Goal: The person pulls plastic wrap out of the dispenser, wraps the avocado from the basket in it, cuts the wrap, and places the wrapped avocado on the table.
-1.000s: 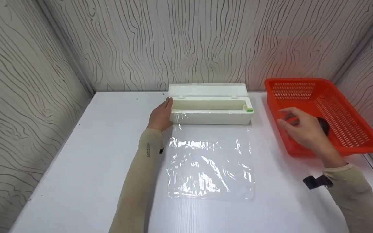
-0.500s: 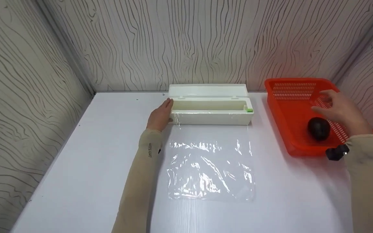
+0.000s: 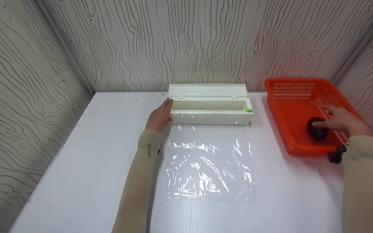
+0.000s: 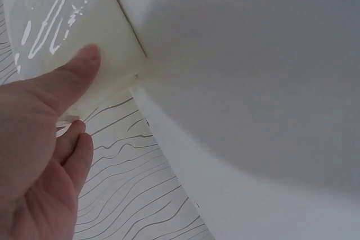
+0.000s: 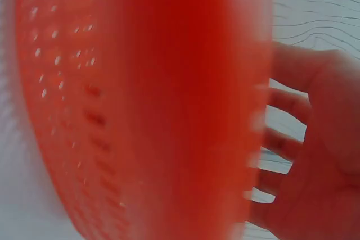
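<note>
A white cling film dispenser (image 3: 210, 118) stands at the back of the table with its lid tipped back. From its front a sheet of clear cling film (image 3: 209, 171) lies spread toward me. My left hand (image 3: 159, 117) holds the dispenser's left end; in the left wrist view the thumb (image 4: 84, 68) presses the front face and the fingers lie round the end. Inside the red basket (image 3: 278, 129) is a dark oval fruit, perhaps an avocado (image 3: 317, 133). My right hand (image 3: 345, 121) is right over it, thumb across its top and fingers spread beyond. Contact is unclear.
The basket's near wall and rim (image 5: 185, 111) fill much of the right wrist view and hide the right fingertips. A patterned wall (image 3: 173, 42) stands behind the white table (image 3: 102, 155). A green piece (image 3: 249, 110) sits at the dispenser's right end.
My right hand has moved right from the basket's left side, then down to the dark fruit. The fruit stays about where it was. My left hand keeps its place on the dispenser.
</note>
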Motion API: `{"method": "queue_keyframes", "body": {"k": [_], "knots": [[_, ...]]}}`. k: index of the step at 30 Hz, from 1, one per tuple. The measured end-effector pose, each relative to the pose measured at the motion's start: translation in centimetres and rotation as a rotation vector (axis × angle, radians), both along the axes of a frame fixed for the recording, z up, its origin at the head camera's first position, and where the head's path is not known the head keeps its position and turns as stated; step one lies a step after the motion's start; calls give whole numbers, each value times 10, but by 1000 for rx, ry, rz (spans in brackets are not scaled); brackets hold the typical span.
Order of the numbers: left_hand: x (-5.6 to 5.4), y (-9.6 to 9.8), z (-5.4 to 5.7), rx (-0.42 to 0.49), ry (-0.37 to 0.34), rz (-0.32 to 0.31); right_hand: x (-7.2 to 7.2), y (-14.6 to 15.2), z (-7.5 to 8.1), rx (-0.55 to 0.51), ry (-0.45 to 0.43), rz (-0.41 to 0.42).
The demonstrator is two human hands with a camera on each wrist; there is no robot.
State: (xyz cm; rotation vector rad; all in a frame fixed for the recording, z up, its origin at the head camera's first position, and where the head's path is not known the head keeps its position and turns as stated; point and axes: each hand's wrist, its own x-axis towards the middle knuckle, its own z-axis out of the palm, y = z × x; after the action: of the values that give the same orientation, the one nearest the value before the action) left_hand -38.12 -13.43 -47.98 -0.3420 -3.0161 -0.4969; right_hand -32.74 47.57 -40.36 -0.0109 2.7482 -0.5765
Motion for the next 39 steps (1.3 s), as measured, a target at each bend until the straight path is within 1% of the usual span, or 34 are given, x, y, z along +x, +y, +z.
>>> {"method": "queue_keyframes", "body": {"k": [4, 8, 10, 14, 17, 21, 24, 30, 39], "knots": [[0, -2, 0, -15, 7, 0, 2, -3, -10, -18, -8, 3], [0, 0, 0, -3, -8, -2, 6, -1, -23, -42, 7, 11], [1, 1, 1, 8, -17, -2, 7, 0, -30, -68, 19, -3], [-2, 1, -1, 10, -23, -7, 9, 2, -41, -116, 23, -39], [-3, 1, -2, 0, -24, -9, 9, 2, -46, -124, 19, -47], [-4, 0, -2, -12, -22, 0, 8, 3, -49, -126, 13, -52], [-4, 0, -2, -18, -18, 5, 7, 2, -49, -146, 1, -62], [-5, -1, -2, -11, -14, -5, 7, 2, -48, -179, -42, -90], [-3, -2, 0, -22, -4, -11, 9, -1, -48, -185, -19, -101]]}}
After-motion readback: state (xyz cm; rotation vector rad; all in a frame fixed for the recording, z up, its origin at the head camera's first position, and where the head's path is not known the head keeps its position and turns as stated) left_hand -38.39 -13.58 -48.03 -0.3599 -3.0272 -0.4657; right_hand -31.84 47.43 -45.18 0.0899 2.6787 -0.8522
